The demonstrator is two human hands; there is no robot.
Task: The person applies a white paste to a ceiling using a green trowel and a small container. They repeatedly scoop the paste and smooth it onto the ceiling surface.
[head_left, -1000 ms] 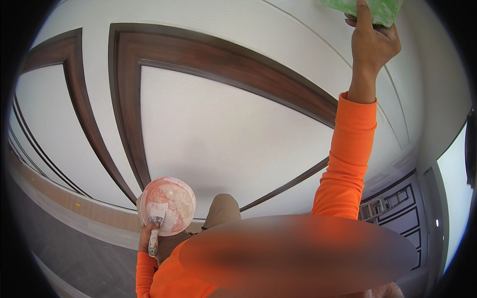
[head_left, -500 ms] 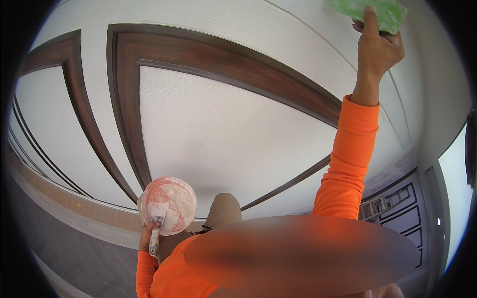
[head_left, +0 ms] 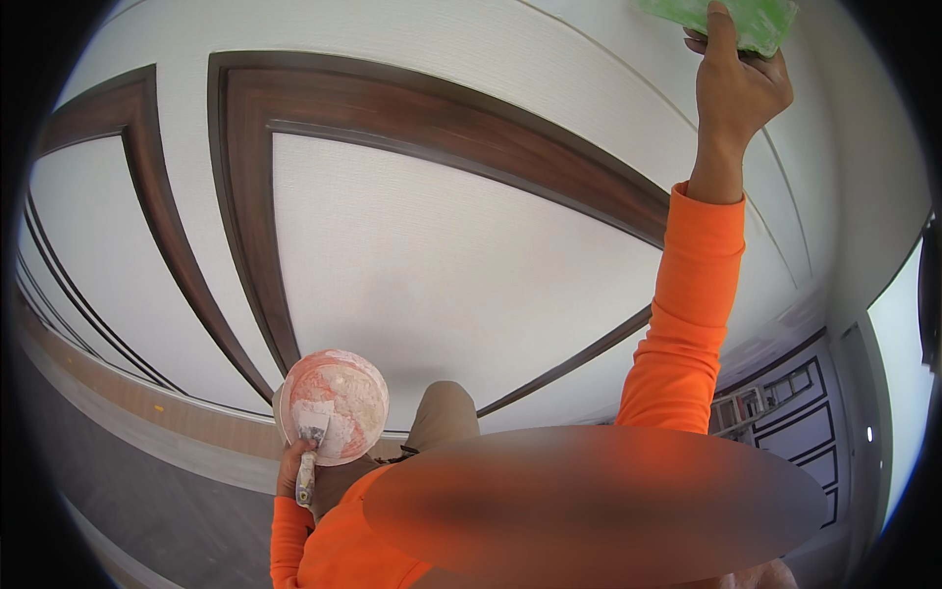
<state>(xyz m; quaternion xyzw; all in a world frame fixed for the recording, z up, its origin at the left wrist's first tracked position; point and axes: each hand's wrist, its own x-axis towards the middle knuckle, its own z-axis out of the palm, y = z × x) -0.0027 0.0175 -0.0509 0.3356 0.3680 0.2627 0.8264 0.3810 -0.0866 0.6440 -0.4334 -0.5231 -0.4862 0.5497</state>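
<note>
My right hand (head_left: 743,86), arm stretched up along the wall, is closed round a green plastic spreader (head_left: 746,25) smeared with white. The picture's upper edge cuts off part of the spreader. Low on the left, my left hand (head_left: 292,465) grips the near rim of a round tub (head_left: 363,393) of pale, pinkish-white paste. A putty knife (head_left: 306,476) lies across that rim beside the fingers, its coated blade over the paste and its handle pointing back toward me. Whether the fingers also clasp the handle is not clear.
In front of me stands a white wall (head_left: 442,255) with dark brown wooden frame mouldings (head_left: 363,93). A grey floor (head_left: 177,491) runs along the lower left. At the far right are a ladder (head_left: 775,393) and a bright opening (head_left: 898,383).
My right hand and the green spreader have shifted slightly up and to the left. The tub, the putty knife and my left hand have hardly moved.
</note>
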